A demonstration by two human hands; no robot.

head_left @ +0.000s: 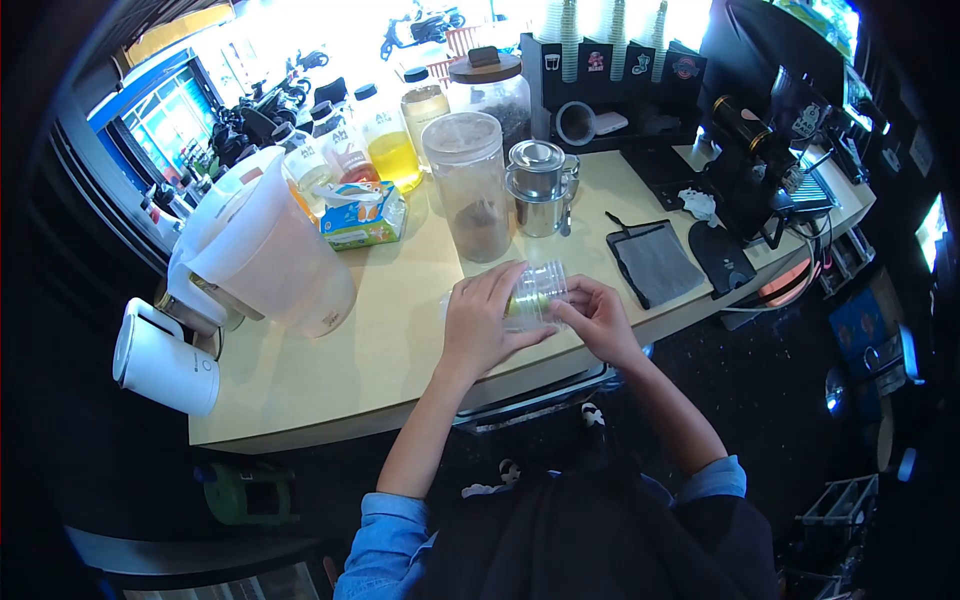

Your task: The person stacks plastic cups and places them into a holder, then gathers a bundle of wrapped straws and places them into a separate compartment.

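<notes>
We see the left hand (487, 318) clenched over a clear plastic cup (535, 292) | right hand (597, 318) grasping the same cup from 3 o'clock | cup lies tilted just above the bench (330, 370) near its front edge | tall jar (470, 185) at 12 o'clock, metal pot (540, 187) beside it | white pitcher (265, 245) at 9 o'clock

blown-out daylight glare at top; dark vignetted corners; strong fisheye distortion
</notes>
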